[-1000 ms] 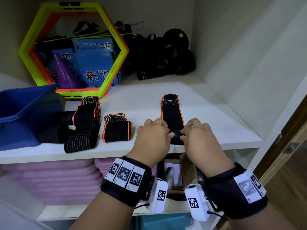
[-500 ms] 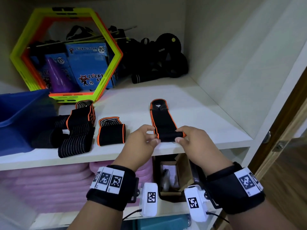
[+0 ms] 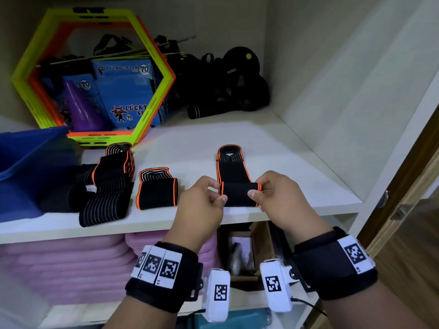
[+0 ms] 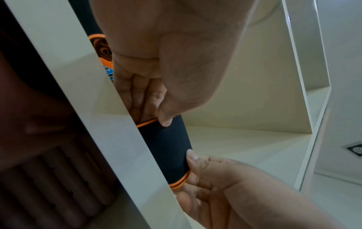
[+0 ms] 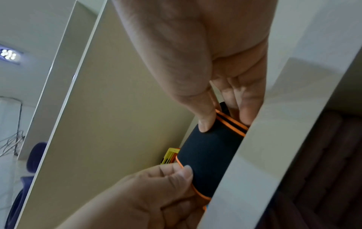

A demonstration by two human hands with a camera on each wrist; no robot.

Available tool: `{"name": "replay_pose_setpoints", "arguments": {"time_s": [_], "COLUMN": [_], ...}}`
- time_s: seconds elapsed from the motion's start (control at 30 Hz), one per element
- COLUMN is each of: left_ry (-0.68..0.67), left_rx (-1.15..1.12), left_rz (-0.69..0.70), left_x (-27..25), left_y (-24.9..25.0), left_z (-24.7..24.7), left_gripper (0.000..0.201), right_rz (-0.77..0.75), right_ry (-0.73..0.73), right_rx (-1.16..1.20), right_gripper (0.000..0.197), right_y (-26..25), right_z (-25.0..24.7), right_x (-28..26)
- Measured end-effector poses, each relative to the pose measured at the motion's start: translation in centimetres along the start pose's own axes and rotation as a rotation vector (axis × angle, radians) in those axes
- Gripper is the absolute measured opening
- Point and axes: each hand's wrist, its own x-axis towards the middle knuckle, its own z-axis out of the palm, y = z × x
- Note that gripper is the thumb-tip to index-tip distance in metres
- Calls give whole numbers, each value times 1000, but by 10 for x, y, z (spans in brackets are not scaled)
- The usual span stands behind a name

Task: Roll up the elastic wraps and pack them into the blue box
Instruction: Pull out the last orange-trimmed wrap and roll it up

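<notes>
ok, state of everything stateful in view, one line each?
wrap being rolled: near end rolled, far end flat on shelf
left hand: pinches roll's left end
right hand: pinches roll's right end
folded wrap: lies loose, not rolled
striped wraps: piled loosely, unrolled
blue box: open-topped, contents not visible

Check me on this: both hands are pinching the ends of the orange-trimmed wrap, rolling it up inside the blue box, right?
Not inside the blue box. The left hand and right hand pinch the wrap on the white shelf, right of the box; the head view shows it.
</notes>
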Motion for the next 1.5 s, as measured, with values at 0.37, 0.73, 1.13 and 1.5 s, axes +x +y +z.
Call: {"name": "replay_pose_setpoints", "arguments": {"time_s": [0.37,0.73,1.13,1.5], "left_ry": [18,-18,-71,-183], "left_rx": [-1,167,430,175], "left_rz": [-16,79,230,60], "left_x": [0,8,22,17], "left_y": [3,9,8,0], "left_z": [-1,7,10,3], "left_gripper": [28,38,36,53], "right_rz": [53,-56,-204,-158], "right_ry": [-35,-9,-124,-260], "right_rx": [248,-61,-456,-277], "right_gripper": [15,16,39,21], "right_y": [0,-5,4,6], "right_z": [0,5,0,-13], "right_x": [8,19,26,26]}}
